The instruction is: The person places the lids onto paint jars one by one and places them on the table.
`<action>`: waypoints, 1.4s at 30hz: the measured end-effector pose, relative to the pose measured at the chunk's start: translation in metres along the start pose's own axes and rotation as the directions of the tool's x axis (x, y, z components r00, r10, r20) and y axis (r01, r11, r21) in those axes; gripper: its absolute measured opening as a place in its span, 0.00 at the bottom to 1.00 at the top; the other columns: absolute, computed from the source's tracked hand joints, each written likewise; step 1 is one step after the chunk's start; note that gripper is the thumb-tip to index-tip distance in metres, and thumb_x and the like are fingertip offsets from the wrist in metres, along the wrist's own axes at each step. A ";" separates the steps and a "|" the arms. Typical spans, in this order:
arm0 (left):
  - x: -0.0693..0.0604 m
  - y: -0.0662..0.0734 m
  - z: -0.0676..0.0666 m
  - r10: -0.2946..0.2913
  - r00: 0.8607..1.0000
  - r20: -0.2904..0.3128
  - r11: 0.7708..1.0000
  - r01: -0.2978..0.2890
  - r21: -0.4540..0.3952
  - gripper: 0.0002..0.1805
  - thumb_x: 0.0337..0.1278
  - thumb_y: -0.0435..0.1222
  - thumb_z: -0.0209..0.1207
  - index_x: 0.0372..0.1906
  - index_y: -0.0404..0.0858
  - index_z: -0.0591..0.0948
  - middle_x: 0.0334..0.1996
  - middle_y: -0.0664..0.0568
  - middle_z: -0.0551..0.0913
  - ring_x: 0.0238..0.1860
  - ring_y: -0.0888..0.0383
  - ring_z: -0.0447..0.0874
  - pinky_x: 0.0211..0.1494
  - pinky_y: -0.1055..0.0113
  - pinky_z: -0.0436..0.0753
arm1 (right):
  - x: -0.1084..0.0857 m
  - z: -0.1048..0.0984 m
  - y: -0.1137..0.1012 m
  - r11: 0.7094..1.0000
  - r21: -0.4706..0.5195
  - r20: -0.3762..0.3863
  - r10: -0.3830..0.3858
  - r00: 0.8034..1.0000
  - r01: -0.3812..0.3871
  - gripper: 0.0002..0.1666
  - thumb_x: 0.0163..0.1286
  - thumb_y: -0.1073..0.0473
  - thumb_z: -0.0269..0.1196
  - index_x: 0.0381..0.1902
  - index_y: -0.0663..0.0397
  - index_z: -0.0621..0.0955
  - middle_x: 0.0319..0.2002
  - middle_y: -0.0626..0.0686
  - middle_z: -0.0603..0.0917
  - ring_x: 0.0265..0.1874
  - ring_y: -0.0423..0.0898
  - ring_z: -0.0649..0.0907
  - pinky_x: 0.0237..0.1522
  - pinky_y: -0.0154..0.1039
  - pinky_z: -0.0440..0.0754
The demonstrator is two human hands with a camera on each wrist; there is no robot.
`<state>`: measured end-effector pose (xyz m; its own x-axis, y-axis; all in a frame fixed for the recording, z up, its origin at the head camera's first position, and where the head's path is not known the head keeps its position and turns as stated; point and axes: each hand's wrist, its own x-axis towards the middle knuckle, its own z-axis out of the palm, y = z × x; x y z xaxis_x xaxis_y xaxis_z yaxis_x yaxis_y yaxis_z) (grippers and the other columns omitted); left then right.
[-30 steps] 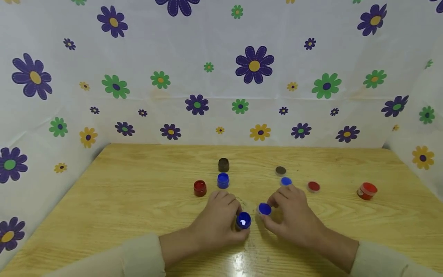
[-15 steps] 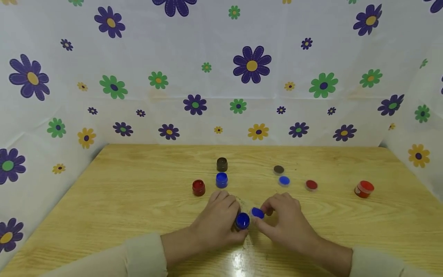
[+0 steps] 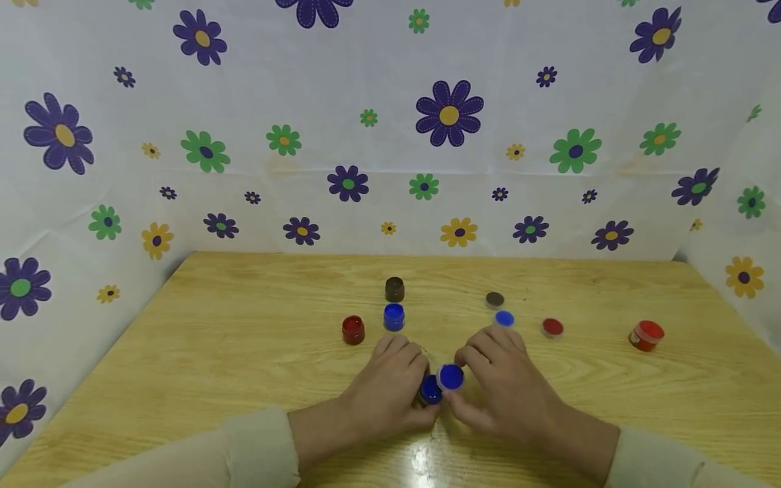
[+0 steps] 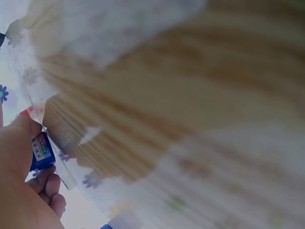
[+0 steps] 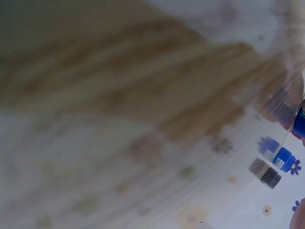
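Note:
The left hand (image 3: 390, 390) grips a small dark blue jar (image 3: 430, 391) near the front of the table; its labelled side (image 4: 42, 151) shows between thumb and fingers in the left wrist view. Between thumb and fingertips, the right hand (image 3: 509, 386) pinches a round blue lid (image 3: 451, 377). That lid is tilted and overlaps the right part of the jar's mouth; whether they touch cannot be told. In the right wrist view only the edge of the right hand (image 5: 298, 219) shows, with part of a dark blue jar (image 5: 299, 123).
Behind the left hand stand uncovered jars: dark red (image 3: 353, 330), blue (image 3: 394, 317) and dark brown (image 3: 394, 289). Lids lie behind the right hand: dark (image 3: 495, 299), blue (image 3: 504, 318) and red (image 3: 552, 328). A red jar (image 3: 647, 335) stands far right. Flowered cloth (image 3: 390, 149) surrounds the table.
The right hand has brought the blue lid leftward to the dark blue jar, and the lid now covers part of its mouth. The left hand keeps its hold nearly in place.

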<state>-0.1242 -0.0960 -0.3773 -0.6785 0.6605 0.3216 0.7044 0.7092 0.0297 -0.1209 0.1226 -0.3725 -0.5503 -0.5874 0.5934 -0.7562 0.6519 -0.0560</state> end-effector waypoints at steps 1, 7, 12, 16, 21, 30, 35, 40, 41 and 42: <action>0.000 0.000 0.000 0.008 1.000 -0.006 1.000 -0.008 0.002 0.20 0.49 0.56 0.66 0.30 0.45 0.77 0.31 0.60 0.75 0.38 0.60 0.67 0.50 0.64 0.66 | 0.000 0.000 0.000 1.000 -0.001 -0.001 -0.017 1.000 0.017 0.17 0.60 0.42 0.63 0.36 0.48 0.80 0.35 0.43 0.77 0.41 0.43 0.72 0.48 0.44 0.68; 0.000 0.001 0.001 0.038 0.998 -0.053 0.999 -0.038 0.002 0.19 0.45 0.55 0.68 0.30 0.46 0.77 0.30 0.61 0.74 0.38 0.60 0.67 0.49 0.65 0.66 | 0.001 0.002 -0.004 0.998 0.001 0.006 -0.065 0.998 0.065 0.17 0.58 0.43 0.63 0.36 0.49 0.79 0.36 0.44 0.77 0.42 0.44 0.73 0.49 0.43 0.67; 0.000 0.001 0.001 0.056 0.997 -0.052 0.998 -0.056 0.001 0.19 0.45 0.54 0.68 0.33 0.45 0.79 0.32 0.60 0.76 0.39 0.60 0.69 0.52 0.64 0.67 | 0.001 0.003 -0.004 0.997 0.008 0.009 -0.082 0.997 0.082 0.18 0.58 0.42 0.63 0.37 0.48 0.79 0.36 0.44 0.77 0.41 0.44 0.73 0.49 0.43 0.68; -0.001 0.002 0.001 0.077 0.996 -0.048 0.997 -0.076 0.018 0.19 0.46 0.54 0.68 0.33 0.45 0.78 0.33 0.60 0.76 0.40 0.60 0.70 0.53 0.64 0.68 | 0.001 0.004 -0.005 0.994 0.011 0.008 -0.105 0.994 0.104 0.18 0.61 0.40 0.63 0.36 0.48 0.79 0.35 0.43 0.77 0.41 0.44 0.73 0.49 0.43 0.69; -0.002 0.003 -0.001 0.092 0.994 -0.053 0.996 -0.090 0.027 0.22 0.47 0.57 0.68 0.34 0.45 0.78 0.33 0.59 0.76 0.41 0.60 0.70 0.54 0.64 0.68 | 0.002 0.004 -0.006 0.993 0.015 0.014 -0.120 0.993 0.120 0.20 0.63 0.38 0.63 0.35 0.47 0.79 0.36 0.44 0.76 0.41 0.44 0.72 0.49 0.43 0.69; -0.002 0.005 -0.003 0.104 0.994 -0.031 0.994 -0.104 0.023 0.22 0.48 0.57 0.67 0.35 0.45 0.79 0.35 0.59 0.77 0.43 0.59 0.70 0.55 0.65 0.68 | 0.001 0.002 -0.007 0.993 0.025 0.023 -0.115 0.993 0.115 0.20 0.60 0.39 0.66 0.34 0.47 0.79 0.35 0.43 0.75 0.41 0.43 0.72 0.49 0.43 0.69; -0.002 0.006 -0.003 0.118 0.992 -0.039 0.993 -0.116 0.036 0.21 0.47 0.57 0.68 0.34 0.44 0.80 0.35 0.59 0.77 0.43 0.59 0.69 0.55 0.65 0.68 | 0.000 0.002 -0.007 0.994 0.015 0.028 -0.108 0.994 0.108 0.20 0.60 0.38 0.66 0.33 0.47 0.78 0.34 0.43 0.74 0.40 0.43 0.71 0.49 0.43 0.68; -0.001 0.007 -0.001 0.136 0.989 -0.064 0.989 -0.133 0.059 0.22 0.45 0.57 0.68 0.33 0.44 0.79 0.35 0.59 0.78 0.42 0.59 0.70 0.55 0.65 0.68 | -0.001 0.003 -0.008 0.993 -0.006 0.013 -0.116 0.993 0.116 0.22 0.63 0.35 0.63 0.32 0.47 0.78 0.33 0.43 0.74 0.39 0.43 0.72 0.48 0.43 0.69; -0.001 0.007 -0.001 0.140 0.988 -0.069 0.989 -0.136 0.062 0.22 0.45 0.57 0.69 0.33 0.44 0.80 0.34 0.59 0.78 0.42 0.59 0.70 0.54 0.65 0.68 | -0.001 0.003 -0.008 0.993 -0.006 0.008 -0.114 0.993 0.114 0.23 0.63 0.34 0.63 0.33 0.47 0.78 0.33 0.43 0.74 0.39 0.43 0.72 0.49 0.43 0.69; -0.001 0.006 -0.001 0.142 0.987 -0.072 0.988 -0.137 0.066 0.22 0.45 0.57 0.69 0.33 0.44 0.80 0.34 0.59 0.78 0.42 0.59 0.70 0.54 0.66 0.68 | -0.001 0.003 -0.008 0.994 -0.006 0.009 -0.109 0.994 0.109 0.24 0.63 0.33 0.62 0.33 0.47 0.79 0.34 0.43 0.75 0.40 0.43 0.72 0.49 0.43 0.69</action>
<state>-0.1188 -0.0925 -0.3761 -0.5553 0.7348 0.3895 0.7753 0.6269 -0.0774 -0.1154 0.1167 -0.3753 -0.4681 -0.6593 0.5884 -0.8096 0.5868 0.0136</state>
